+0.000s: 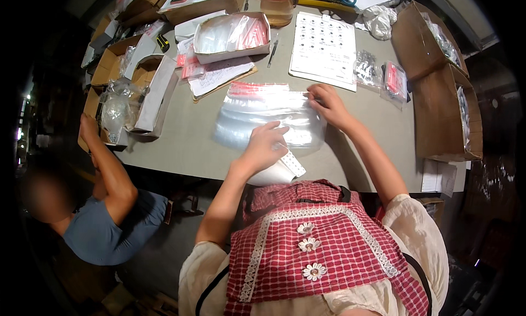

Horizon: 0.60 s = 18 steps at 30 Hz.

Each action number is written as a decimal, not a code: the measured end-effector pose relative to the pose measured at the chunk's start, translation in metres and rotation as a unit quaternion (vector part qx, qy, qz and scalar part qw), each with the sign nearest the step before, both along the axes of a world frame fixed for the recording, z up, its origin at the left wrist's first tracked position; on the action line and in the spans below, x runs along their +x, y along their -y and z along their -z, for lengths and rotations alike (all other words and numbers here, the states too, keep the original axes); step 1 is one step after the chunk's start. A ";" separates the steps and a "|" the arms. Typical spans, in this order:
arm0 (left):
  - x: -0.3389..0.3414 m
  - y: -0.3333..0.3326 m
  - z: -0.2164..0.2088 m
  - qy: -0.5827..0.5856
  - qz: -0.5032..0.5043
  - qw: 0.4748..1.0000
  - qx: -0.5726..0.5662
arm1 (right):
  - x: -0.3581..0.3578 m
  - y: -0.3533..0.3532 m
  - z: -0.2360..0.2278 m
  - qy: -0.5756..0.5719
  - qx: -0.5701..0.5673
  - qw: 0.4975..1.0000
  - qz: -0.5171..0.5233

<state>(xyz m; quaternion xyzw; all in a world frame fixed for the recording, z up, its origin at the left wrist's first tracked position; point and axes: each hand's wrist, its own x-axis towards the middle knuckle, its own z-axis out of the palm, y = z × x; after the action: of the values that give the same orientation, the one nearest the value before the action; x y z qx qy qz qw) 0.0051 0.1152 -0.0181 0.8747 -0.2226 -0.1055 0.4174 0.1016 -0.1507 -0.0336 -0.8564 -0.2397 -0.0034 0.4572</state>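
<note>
A fanned stack of clear zip bags (263,109) with red and white top strips lies flat on the table before me. My right hand (330,106) is at the stack's upper right corner, thumb and fingertips closed on a bag's edge. Over the lower part of the bags is my left hand (267,145), its fingers bent and partly apart. A curled white sheet of small round stickers (293,163) comes out from under its palm and seems gripped there; the fingers' hold on it is partly hidden.
A white box of bags (232,40) stands beyond the stack, beside a pen (273,50). A printed sheet (322,50) and small packed parts (395,80) lie to the right, near cardboard boxes (444,110). More boxes (153,97) and a co-worker (109,223) are at left.
</note>
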 end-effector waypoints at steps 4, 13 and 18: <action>0.004 -0.002 -0.001 0.015 0.024 0.999 0.018 | 0.010 -0.040 0.010 0.160 -0.224 0.961 0.035; 0.001 -0.039 0.018 -0.055 -0.101 0.984 -0.133 | 0.070 -0.066 -0.029 0.107 -0.028 0.994 -0.008; 0.010 -0.048 0.014 -0.083 -0.083 0.986 -0.122 | 0.156 -0.165 -0.060 0.092 0.055 0.987 0.119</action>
<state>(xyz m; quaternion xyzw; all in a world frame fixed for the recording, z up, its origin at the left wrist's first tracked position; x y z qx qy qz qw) 0.0151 0.1629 -0.0322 0.8210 -0.1249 -0.1145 0.5452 0.2571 0.0148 0.0263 -0.8484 -0.1769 -0.1495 0.4759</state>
